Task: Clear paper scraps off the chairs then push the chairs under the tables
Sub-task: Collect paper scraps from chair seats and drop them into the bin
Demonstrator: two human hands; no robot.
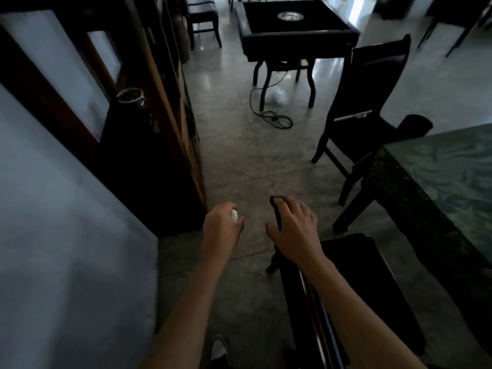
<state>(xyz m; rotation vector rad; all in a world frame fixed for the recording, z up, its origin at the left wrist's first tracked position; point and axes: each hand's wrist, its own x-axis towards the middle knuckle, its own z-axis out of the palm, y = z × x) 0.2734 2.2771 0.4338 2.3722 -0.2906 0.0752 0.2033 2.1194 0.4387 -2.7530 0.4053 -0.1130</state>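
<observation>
Both forearms fill the near edge of my view, reaching out over the dark chair (pixel 354 283) at the near right. My left hand (pixel 222 230) has its grip curled around a small white paper scrap (pixel 234 215), just a bit of it showing between thumb and fingers. My right hand (pixel 294 230) has its grip over the top corner of the chair's backrest, fingers bent over the dark rail and thumb spread out to the side.

As I judge it, this chair's scrap is already picked up and the push is the step in hand. To do it well I would keep the right hand firm on the rail and steer the chair to the right, square to the green marbled tabletop (pixel 452 166), so the legs slide under its edge and do not catch. The left hand should keep the scrap closed in.

A second dark chair (pixel 364 115) stands farther off along the same tabletop, pulled out, with something pale lying on its seat; I cannot tell if it is paper. Beyond it is a black square table (pixel 298 25), with a white crumpled bag (pixel 277 95) and a loose black cable (pixel 274 118) on the floor beneath and in front of it. That cable could snag a foot. A dark vase (pixel 127 121) stands by the cabinet at left, narrowing the aisle.
</observation>
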